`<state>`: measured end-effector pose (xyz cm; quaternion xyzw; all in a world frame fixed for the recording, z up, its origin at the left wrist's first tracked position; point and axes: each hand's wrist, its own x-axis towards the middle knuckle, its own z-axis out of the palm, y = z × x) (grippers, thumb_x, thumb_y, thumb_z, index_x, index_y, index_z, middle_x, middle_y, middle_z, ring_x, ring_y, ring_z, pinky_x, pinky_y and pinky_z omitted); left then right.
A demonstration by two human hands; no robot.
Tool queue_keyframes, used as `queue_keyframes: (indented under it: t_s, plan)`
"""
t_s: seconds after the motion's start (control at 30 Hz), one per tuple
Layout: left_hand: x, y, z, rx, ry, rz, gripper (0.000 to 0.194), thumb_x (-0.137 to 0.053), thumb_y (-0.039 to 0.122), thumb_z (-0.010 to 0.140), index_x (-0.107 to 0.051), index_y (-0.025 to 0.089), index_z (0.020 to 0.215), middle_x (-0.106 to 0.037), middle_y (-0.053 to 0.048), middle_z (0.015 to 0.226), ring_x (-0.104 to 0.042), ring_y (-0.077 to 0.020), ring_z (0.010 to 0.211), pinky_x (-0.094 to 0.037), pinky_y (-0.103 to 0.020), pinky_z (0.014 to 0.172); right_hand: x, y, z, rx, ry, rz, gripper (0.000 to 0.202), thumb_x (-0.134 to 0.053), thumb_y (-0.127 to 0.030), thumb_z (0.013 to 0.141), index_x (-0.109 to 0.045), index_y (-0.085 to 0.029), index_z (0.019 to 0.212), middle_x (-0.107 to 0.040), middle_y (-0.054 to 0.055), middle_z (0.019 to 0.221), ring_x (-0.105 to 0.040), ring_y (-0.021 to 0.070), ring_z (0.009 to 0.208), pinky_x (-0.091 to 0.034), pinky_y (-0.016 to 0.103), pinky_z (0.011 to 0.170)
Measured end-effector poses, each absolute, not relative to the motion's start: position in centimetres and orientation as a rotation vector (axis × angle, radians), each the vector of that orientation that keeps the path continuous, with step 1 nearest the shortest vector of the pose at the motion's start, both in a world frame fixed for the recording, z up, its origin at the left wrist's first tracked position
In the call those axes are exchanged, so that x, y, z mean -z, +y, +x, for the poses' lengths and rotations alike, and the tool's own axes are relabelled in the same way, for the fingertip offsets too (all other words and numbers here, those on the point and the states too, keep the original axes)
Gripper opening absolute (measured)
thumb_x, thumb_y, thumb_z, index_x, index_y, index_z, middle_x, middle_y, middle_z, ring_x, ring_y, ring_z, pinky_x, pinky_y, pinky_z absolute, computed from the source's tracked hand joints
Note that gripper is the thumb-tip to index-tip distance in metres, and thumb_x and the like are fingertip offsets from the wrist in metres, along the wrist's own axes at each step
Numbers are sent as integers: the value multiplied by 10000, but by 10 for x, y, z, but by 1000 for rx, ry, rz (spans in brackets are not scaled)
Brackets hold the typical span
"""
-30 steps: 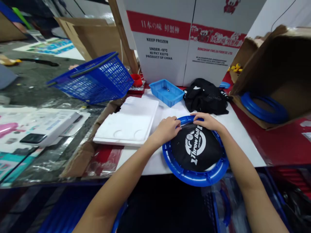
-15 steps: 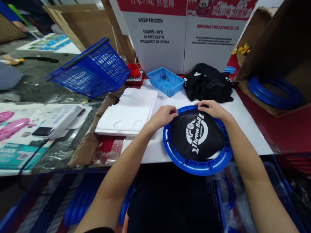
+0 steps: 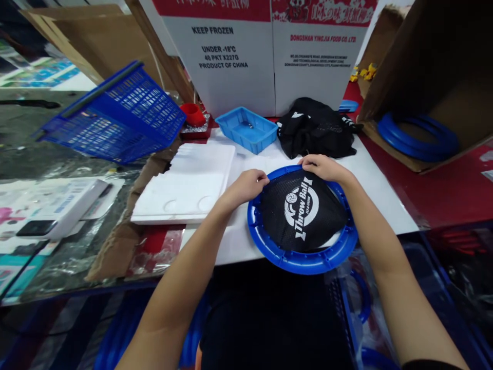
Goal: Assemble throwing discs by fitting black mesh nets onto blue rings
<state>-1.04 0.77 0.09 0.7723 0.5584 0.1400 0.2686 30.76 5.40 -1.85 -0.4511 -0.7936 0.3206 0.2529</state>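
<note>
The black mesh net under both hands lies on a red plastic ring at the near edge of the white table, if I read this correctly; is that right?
Not quite: the head view shows the ring is blue, not red. The rest holds: the left hand and the right hand both press the black mesh net at the ring's far side, at the near edge of the white table.

A: Blue plastic ring [image 3: 304, 262]?
B: Lies flat on the white board's near edge, right of centre.
A: Black mesh net [image 3: 302, 210]?
B: White "Throw Ball" print, spread over the ring, bunched at the far rim.
</note>
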Motion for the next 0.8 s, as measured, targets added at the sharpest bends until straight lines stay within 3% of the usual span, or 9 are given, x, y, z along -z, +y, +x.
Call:
queue_keyframes:
  t_s: [0.2, 0.43, 0.8]
  plan:
    - [0, 7, -8, -376, 1516, 2150, 276, -581, 293, 1018, -826, 167, 999, -841, -141, 1074, -751, -296, 992, -570, -403, 945, 7, 50, 306, -781, -2242, -1346, 143, -641, -281, 964, -761, -227, 908, -829, 103, 1204, -723, 305, 1130, -543, 451, 1073]
    - [5, 9, -17, -408, 1458, 2262, 312, -596, 340, 1046, -856, 169, 1074, -845, -145, 1197, -750, -314, 1117, -549, -409, 1036, 5, 35, 310, -749, -2454, -1250, 183, -629, -290, 975, -770, -215, 887, -752, 110, 1041, -682, 279, 980, -534, 420, 943]
    - [9, 18, -14, -471, 1459, 2043, 260, -662, 342, 969, -860, 173, 947, -863, -101, 972, -755, -261, 903, -565, -372, 881, 6, 38, 314, -851, -2443, -1262, 173, -638, -343, 964, -748, -223, 904, -750, 85, 1013, -680, 268, 956, -529, 411, 907]
